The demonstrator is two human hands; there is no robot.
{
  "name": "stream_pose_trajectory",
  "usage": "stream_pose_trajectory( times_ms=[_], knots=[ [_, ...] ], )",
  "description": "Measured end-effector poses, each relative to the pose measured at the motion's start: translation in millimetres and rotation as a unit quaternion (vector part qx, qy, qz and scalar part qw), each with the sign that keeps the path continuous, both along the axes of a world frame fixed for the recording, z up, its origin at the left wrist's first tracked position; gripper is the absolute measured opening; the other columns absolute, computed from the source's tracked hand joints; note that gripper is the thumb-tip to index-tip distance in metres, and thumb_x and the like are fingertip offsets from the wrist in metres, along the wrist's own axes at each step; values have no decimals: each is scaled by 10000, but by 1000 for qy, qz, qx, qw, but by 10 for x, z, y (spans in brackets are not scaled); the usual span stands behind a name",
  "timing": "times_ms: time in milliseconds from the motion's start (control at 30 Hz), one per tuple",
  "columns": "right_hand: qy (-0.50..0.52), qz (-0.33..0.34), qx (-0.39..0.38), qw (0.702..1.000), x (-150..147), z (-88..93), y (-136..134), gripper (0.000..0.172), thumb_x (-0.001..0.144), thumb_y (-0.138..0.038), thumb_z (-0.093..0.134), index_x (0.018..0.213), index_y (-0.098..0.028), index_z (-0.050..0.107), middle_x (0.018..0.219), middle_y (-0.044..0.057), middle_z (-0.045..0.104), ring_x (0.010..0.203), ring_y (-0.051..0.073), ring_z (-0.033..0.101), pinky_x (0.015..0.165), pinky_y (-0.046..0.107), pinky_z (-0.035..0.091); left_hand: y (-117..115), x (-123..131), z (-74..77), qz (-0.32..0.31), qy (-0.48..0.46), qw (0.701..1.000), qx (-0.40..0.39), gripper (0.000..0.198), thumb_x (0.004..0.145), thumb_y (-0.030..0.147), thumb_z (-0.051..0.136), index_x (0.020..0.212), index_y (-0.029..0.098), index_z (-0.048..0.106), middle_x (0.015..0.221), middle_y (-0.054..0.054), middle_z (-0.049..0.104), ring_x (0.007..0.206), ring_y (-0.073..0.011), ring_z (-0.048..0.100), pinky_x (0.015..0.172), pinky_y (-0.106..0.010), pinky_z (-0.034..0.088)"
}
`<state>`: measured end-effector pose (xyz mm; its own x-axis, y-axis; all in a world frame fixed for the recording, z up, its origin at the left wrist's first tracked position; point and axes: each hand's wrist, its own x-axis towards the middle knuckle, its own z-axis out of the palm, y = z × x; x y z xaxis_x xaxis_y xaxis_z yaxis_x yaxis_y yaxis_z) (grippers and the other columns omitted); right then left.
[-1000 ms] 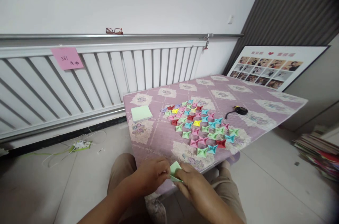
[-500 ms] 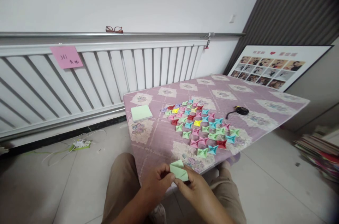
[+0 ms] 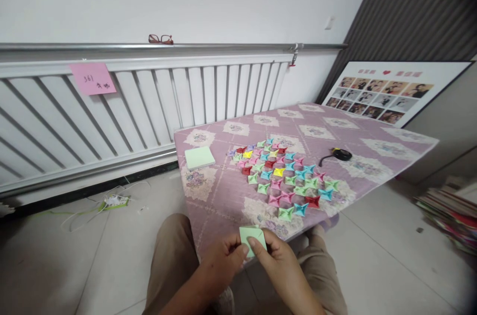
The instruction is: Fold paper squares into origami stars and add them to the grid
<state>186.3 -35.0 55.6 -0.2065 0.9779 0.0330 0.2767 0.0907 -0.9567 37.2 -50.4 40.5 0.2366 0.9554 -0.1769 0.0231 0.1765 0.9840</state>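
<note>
A small folded square of light green paper [image 3: 257,234] is held at the table's near edge between both hands. My left hand [image 3: 226,259] pinches its left side, the thumb near the lower left corner. My right hand [image 3: 275,255] grips the right side, its thumb lying flat across the front of the paper. Beyond the hands, several folded paper stars [image 3: 286,213] in green, blue, pink, red and yellow lie in slanting rows. A stack of pale green paper squares [image 3: 199,157] rests at the table's left edge.
The table wears a purple flowered cloth [image 3: 223,186]. On its right lies a black tape measure [image 3: 341,154]. A radiator [image 3: 149,101] lines the wall, with eyeglasses [image 3: 161,39] on the pipe above. A framed photo board [image 3: 398,91] leans at the back right. A power strip [image 3: 115,202] is on the floor.
The green paper's raised corner flap now lies folded down, so it looks squarer. My right thumb has moved up from the lower edge onto the paper's front.
</note>
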Motion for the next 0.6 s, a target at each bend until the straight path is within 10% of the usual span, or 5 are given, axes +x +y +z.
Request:
stream_pose_trajectory(
  times_ms=[267, 467, 600],
  knots=[
    [13, -53, -3, 999, -36, -83, 6, 289, 746, -481, 591, 680, -212, 508, 604, -33, 494, 599, 146, 475, 572, 252, 398, -27, 26, 5, -9, 27, 999, -34, 294, 733, 433, 526, 699, 143, 566, 595, 1, 561, 496, -95, 434, 517, -237, 329],
    [108, -83, -68, 988, -63, -96, 32, 515, 655, -518, 676, 1029, -209, 504, 592, -62, 527, 559, 151, 512, 560, 266, 422, -37, 31, -53, -9, 11, 1000, -22, 277, 724, 419, 541, 726, 145, 582, 591, 9, 552, 522, -105, 448, 540, -240, 352],
    [120, -25, -113, 986, -57, -4, 15, 433, 669, -626, 629, 732, -202, 566, 571, -46, 492, 520, 124, 455, 471, 231, 355, -56, 15, -125, 2, 32, 999, -20, 249, 743, 381, 545, 741, 141, 608, 587, 13, 544, 531, -107, 447, 540, -236, 345]
  ],
)
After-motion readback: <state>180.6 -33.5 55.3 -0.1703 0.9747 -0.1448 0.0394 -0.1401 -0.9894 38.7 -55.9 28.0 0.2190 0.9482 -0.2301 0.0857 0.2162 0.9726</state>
